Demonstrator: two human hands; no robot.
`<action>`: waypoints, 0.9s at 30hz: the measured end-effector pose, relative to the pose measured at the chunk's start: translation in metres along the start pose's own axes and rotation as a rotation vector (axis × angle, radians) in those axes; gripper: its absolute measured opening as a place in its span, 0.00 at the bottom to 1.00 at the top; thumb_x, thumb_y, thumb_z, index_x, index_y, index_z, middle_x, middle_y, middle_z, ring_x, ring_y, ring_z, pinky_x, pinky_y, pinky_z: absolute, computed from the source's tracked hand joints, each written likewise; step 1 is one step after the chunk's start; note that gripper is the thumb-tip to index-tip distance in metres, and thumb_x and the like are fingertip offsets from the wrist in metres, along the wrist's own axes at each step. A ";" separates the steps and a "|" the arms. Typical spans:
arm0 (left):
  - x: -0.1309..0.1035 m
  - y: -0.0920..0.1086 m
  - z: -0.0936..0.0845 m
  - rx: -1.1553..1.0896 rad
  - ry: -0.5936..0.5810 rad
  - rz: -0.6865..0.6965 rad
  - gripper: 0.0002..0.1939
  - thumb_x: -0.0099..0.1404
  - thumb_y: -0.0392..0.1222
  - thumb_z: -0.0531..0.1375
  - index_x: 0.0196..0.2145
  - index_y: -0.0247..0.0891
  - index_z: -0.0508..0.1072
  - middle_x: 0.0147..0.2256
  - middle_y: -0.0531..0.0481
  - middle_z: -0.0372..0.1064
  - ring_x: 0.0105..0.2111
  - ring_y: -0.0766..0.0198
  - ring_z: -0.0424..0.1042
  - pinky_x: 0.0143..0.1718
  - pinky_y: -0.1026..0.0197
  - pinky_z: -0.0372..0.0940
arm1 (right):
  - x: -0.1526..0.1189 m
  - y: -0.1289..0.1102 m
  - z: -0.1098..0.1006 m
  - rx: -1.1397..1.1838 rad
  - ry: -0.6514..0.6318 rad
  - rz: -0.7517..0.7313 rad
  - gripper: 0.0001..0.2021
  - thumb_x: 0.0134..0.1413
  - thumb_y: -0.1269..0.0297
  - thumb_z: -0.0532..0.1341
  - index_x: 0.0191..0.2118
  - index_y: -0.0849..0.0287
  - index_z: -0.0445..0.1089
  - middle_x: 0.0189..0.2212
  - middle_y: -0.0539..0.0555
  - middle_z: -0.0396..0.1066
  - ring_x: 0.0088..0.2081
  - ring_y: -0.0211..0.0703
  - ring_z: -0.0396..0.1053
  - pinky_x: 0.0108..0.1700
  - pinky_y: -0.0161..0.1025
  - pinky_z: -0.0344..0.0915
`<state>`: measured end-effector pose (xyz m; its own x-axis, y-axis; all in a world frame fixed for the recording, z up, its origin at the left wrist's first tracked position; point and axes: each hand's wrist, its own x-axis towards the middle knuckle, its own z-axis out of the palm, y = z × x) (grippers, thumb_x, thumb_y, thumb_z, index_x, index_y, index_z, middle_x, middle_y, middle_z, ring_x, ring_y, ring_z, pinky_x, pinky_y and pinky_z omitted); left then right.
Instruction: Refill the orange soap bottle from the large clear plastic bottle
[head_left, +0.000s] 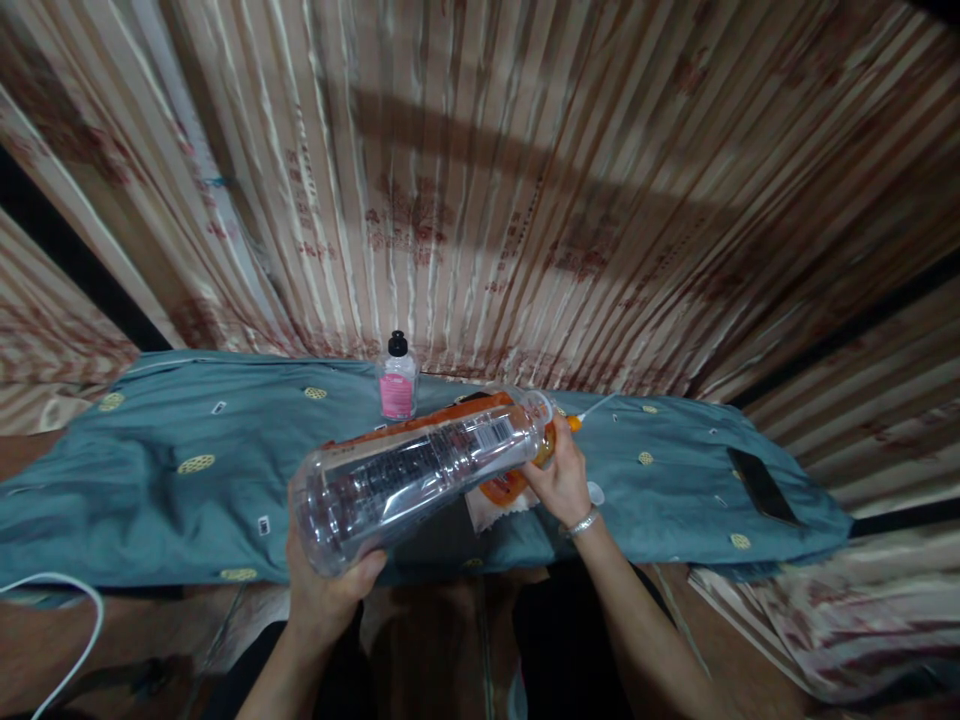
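Note:
A large clear plastic bottle (420,470) is held tilted, its open-looking neck up to the right. My left hand (330,580) is wrapped round its base end. At the neck end, my right hand (559,475) grips with bent fingers. Beneath and behind the bottle lie an orange item (504,490) and a pale packet edge (487,515), partly hidden. An orange tip with a thin clear nozzle (596,408) shows just past my right hand. Beside that hand is a small whitish round piece (595,494).
A small bottle with a pink label and black cap (397,393) stands on the teal cloth (150,480) behind the large bottle. A dark phone (763,487) lies at the right. Striped curtains (450,200) hang behind. A white cable (97,620) curves at the lower left.

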<state>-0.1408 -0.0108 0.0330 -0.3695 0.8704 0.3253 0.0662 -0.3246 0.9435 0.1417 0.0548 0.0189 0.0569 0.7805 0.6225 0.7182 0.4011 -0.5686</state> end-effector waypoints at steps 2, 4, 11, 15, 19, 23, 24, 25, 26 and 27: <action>0.000 0.001 0.001 -0.023 -0.012 -0.011 0.50 0.40 0.68 0.72 0.57 0.40 0.69 0.47 0.39 0.73 0.50 0.38 0.74 0.54 0.37 0.67 | 0.000 0.000 0.000 0.000 0.000 0.004 0.31 0.58 0.51 0.65 0.63 0.59 0.62 0.52 0.62 0.76 0.50 0.55 0.77 0.53 0.51 0.74; 0.001 0.002 0.002 -0.029 -0.012 -0.023 0.50 0.40 0.68 0.72 0.57 0.40 0.69 0.48 0.39 0.73 0.50 0.38 0.73 0.55 0.37 0.66 | 0.000 0.000 0.000 -0.001 0.001 0.007 0.32 0.58 0.51 0.65 0.63 0.59 0.61 0.52 0.62 0.76 0.51 0.56 0.77 0.54 0.51 0.74; 0.000 0.003 0.000 0.014 0.017 -0.046 0.52 0.36 0.69 0.72 0.55 0.39 0.70 0.45 0.40 0.74 0.46 0.39 0.75 0.53 0.37 0.68 | 0.000 0.001 0.000 -0.006 -0.006 0.022 0.32 0.56 0.52 0.67 0.63 0.58 0.62 0.53 0.62 0.75 0.52 0.56 0.77 0.55 0.52 0.73; 0.000 0.002 0.001 0.013 0.018 -0.035 0.52 0.37 0.70 0.72 0.55 0.40 0.70 0.46 0.39 0.74 0.47 0.39 0.75 0.53 0.37 0.69 | 0.001 -0.001 -0.001 0.005 -0.005 0.002 0.30 0.57 0.52 0.66 0.62 0.59 0.63 0.52 0.62 0.76 0.50 0.56 0.77 0.53 0.52 0.74; -0.001 -0.001 0.000 0.011 0.018 -0.003 0.50 0.38 0.68 0.72 0.55 0.40 0.71 0.44 0.40 0.74 0.45 0.40 0.75 0.52 0.37 0.69 | 0.001 -0.001 -0.001 0.011 -0.002 -0.011 0.29 0.58 0.52 0.65 0.61 0.59 0.63 0.51 0.62 0.77 0.49 0.55 0.78 0.51 0.51 0.75; -0.001 0.001 0.000 -0.013 0.009 -0.030 0.51 0.38 0.67 0.73 0.56 0.39 0.71 0.44 0.39 0.75 0.45 0.38 0.76 0.52 0.35 0.69 | 0.001 0.000 -0.001 0.006 -0.005 -0.004 0.29 0.57 0.51 0.66 0.61 0.59 0.63 0.51 0.62 0.76 0.49 0.55 0.78 0.52 0.51 0.75; -0.001 0.003 0.000 -0.007 0.011 -0.036 0.51 0.37 0.67 0.72 0.56 0.39 0.71 0.44 0.39 0.75 0.45 0.38 0.76 0.52 0.35 0.68 | 0.001 0.000 -0.001 0.004 -0.006 -0.001 0.29 0.57 0.51 0.66 0.61 0.58 0.63 0.51 0.62 0.76 0.50 0.56 0.78 0.53 0.51 0.74; -0.001 0.004 0.000 0.001 0.015 -0.037 0.51 0.37 0.68 0.72 0.56 0.39 0.71 0.45 0.39 0.74 0.45 0.38 0.75 0.53 0.35 0.68 | 0.001 0.000 -0.001 0.002 -0.007 0.003 0.30 0.57 0.51 0.66 0.61 0.58 0.63 0.51 0.62 0.76 0.50 0.56 0.77 0.53 0.52 0.74; -0.001 0.005 0.001 0.003 0.017 -0.038 0.51 0.37 0.68 0.72 0.56 0.40 0.71 0.46 0.39 0.74 0.46 0.38 0.75 0.53 0.35 0.68 | 0.001 0.000 -0.001 0.000 -0.008 0.007 0.30 0.57 0.51 0.66 0.61 0.58 0.63 0.51 0.62 0.76 0.50 0.56 0.78 0.53 0.52 0.74; 0.000 0.006 0.001 0.004 0.016 -0.038 0.52 0.37 0.69 0.72 0.56 0.40 0.71 0.47 0.39 0.74 0.47 0.38 0.75 0.53 0.36 0.68 | 0.001 0.000 -0.001 -0.001 -0.008 0.009 0.30 0.57 0.51 0.66 0.61 0.58 0.63 0.51 0.62 0.76 0.50 0.56 0.78 0.53 0.52 0.74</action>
<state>-0.1393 -0.0125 0.0384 -0.3863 0.8761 0.2887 0.0553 -0.2904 0.9553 0.1428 0.0550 0.0198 0.0574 0.7880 0.6129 0.7183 0.3938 -0.5736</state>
